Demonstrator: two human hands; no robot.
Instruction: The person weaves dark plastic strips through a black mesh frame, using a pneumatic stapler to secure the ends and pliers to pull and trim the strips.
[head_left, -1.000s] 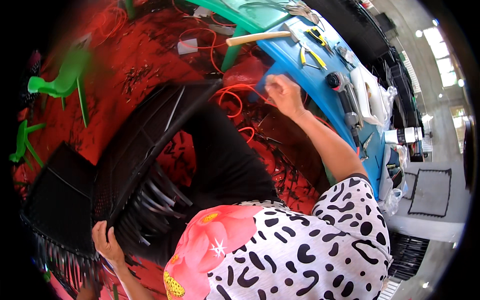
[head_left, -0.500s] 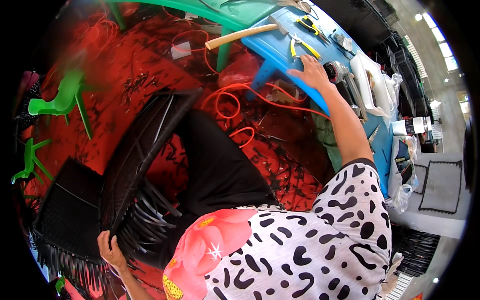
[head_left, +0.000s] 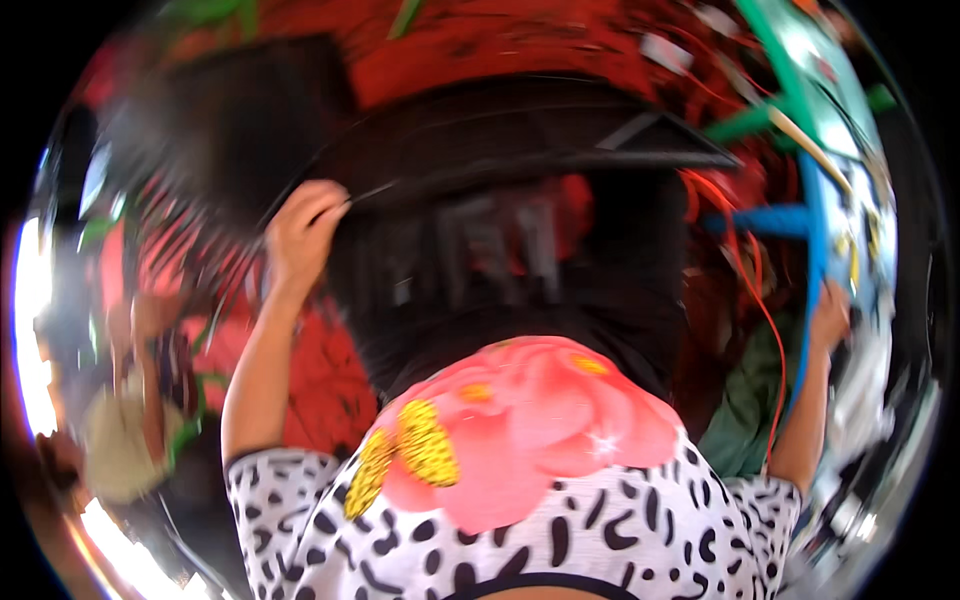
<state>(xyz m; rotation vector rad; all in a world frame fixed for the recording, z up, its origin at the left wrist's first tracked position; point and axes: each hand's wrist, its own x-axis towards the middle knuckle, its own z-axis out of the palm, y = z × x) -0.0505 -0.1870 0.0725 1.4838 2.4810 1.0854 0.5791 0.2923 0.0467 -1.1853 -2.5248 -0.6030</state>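
A black woven panel [head_left: 480, 120] with a stiff dark frame lies across my lap, its loose black strips hanging below the near edge. My left hand [head_left: 303, 232] is at the panel's left end, fingers closed on its edge. A thin pale line shows beside the fingertips; I cannot make out what it is. Far to the right, my right hand [head_left: 830, 314] is at the edge of the blue table [head_left: 816, 260], close to yellow-handled pliers [head_left: 853, 262]. Motion smears its fingers, so whether it holds anything is unclear.
Another black panel [head_left: 250, 110] with fringe stands at the left, blurred. A wooden-handled hammer [head_left: 812, 150] lies across the green and blue tables. Orange hose [head_left: 765, 320] runs down beside the blue table. Another person [head_left: 130, 420] sits at lower left. Black scraps litter the red floor.
The view has swung toward the left, so the panel now lies crosswise before me and the tables have shifted to the right rim. My right hand has moved back along the table edge.
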